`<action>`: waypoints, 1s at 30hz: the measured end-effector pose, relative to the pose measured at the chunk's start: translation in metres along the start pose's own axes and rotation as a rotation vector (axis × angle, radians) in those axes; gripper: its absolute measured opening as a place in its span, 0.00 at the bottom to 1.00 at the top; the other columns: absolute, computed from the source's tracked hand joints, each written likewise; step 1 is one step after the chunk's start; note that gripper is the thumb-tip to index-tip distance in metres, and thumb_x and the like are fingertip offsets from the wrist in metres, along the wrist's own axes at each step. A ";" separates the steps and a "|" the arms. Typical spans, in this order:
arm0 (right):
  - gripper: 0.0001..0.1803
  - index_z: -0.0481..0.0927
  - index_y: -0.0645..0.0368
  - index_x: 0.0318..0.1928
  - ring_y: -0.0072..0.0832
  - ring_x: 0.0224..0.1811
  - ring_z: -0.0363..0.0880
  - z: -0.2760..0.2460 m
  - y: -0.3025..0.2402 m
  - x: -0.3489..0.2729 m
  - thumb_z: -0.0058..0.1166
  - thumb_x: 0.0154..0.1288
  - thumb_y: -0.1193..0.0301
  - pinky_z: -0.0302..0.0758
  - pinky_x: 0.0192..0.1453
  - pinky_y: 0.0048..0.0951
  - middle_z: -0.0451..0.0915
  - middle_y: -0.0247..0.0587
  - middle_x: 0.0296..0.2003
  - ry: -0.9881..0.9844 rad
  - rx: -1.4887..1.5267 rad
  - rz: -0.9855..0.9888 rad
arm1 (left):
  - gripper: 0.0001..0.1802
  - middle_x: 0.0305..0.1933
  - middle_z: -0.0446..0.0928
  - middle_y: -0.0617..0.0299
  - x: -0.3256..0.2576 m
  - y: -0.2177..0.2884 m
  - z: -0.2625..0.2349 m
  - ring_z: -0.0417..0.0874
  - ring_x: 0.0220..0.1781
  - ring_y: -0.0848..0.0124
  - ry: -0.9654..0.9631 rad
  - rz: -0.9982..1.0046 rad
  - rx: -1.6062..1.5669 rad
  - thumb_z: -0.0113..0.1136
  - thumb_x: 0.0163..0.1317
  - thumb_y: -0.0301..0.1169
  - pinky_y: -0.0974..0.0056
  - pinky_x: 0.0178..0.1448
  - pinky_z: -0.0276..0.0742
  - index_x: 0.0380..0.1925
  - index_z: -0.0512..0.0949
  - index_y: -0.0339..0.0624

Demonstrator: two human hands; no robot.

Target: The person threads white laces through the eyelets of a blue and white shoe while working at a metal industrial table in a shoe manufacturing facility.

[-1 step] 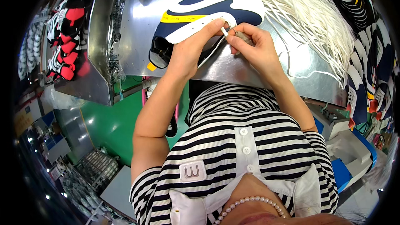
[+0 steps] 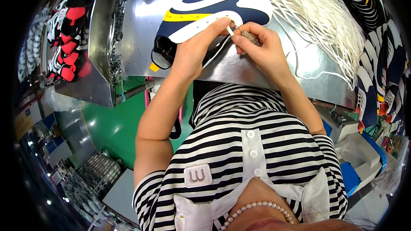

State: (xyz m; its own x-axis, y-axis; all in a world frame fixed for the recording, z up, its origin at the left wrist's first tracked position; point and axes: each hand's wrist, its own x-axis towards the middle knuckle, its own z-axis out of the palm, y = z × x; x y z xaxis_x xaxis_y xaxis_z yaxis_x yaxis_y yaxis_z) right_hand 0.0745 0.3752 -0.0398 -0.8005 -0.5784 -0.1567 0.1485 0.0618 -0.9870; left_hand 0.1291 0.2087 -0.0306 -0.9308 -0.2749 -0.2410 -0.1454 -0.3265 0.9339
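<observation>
A navy and white shoe upper (image 2: 252, 6) with a yellow stripe lies on the metal table, its dark heel opening toward the left. My left hand (image 2: 199, 42) grips its eyelet edge, thumb on top of the white strip and the other fingers hidden beneath. Close beside it, my right hand (image 2: 263, 47) is closed in a pinch around a small hook tool (image 2: 249, 37) with a pale, wrapped-looking handle. Its thin metal end is at the eyelets. A white shoelace (image 2: 230, 31) runs between the two hands at the eyelet strip; its exact path through the holes is hidden.
A big heap of white laces (image 2: 312, 17) spreads over the right side of the metal table (image 2: 143, 21). More navy and white uppers (image 2: 367, 79) hang along the right. Red, black and white shoe parts (image 2: 70, 38) are stacked at left, beyond a raised metal edge (image 2: 100, 38).
The shoe upper and my left hand have shifted very slightly left and away from me. My right hand is almost where it was.
</observation>
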 end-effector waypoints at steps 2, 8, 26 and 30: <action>0.10 0.82 0.62 0.38 0.14 0.26 0.74 0.001 -0.006 -0.005 0.58 0.66 0.67 0.69 0.31 0.19 0.80 0.30 0.24 0.003 -0.057 -0.027 | 0.12 0.37 0.84 0.61 -0.003 0.002 0.002 0.83 0.39 0.73 0.017 0.005 0.039 0.67 0.61 0.32 0.70 0.46 0.77 0.39 0.84 0.34; 0.13 0.72 0.63 0.55 0.12 0.27 0.70 -0.004 -0.024 -0.026 0.50 0.73 0.75 0.68 0.30 0.13 0.83 0.33 0.36 0.107 -0.230 -0.181 | 0.11 0.37 0.86 0.61 -0.003 0.007 0.002 0.82 0.35 0.76 0.005 -0.031 0.068 0.67 0.60 0.32 0.71 0.42 0.77 0.38 0.85 0.35; 0.13 0.71 0.66 0.42 0.45 0.27 0.82 -0.010 -0.018 -0.005 0.59 0.60 0.73 0.78 0.31 0.41 0.80 0.46 0.22 0.177 -0.745 -0.385 | 0.12 0.47 0.85 0.58 -0.014 -0.010 -0.003 0.85 0.48 0.67 -0.055 0.373 0.721 0.61 0.66 0.27 0.65 0.53 0.77 0.47 0.83 0.34; 0.17 0.68 0.74 0.39 0.46 0.27 0.83 0.005 -0.015 0.006 0.59 0.51 0.78 0.77 0.27 0.39 0.79 0.49 0.21 0.117 -0.923 -0.553 | 0.11 0.46 0.85 0.57 -0.020 -0.007 0.004 0.86 0.47 0.64 -0.067 0.671 1.018 0.62 0.64 0.26 0.63 0.53 0.78 0.46 0.83 0.37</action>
State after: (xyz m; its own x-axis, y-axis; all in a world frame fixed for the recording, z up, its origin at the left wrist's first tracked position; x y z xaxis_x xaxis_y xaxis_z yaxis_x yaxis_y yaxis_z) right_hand 0.0702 0.3669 -0.0256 -0.6802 -0.6359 0.3646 -0.7055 0.4329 -0.5611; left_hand 0.1477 0.2202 -0.0311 -0.9332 -0.0594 0.3544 0.2025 0.7279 0.6551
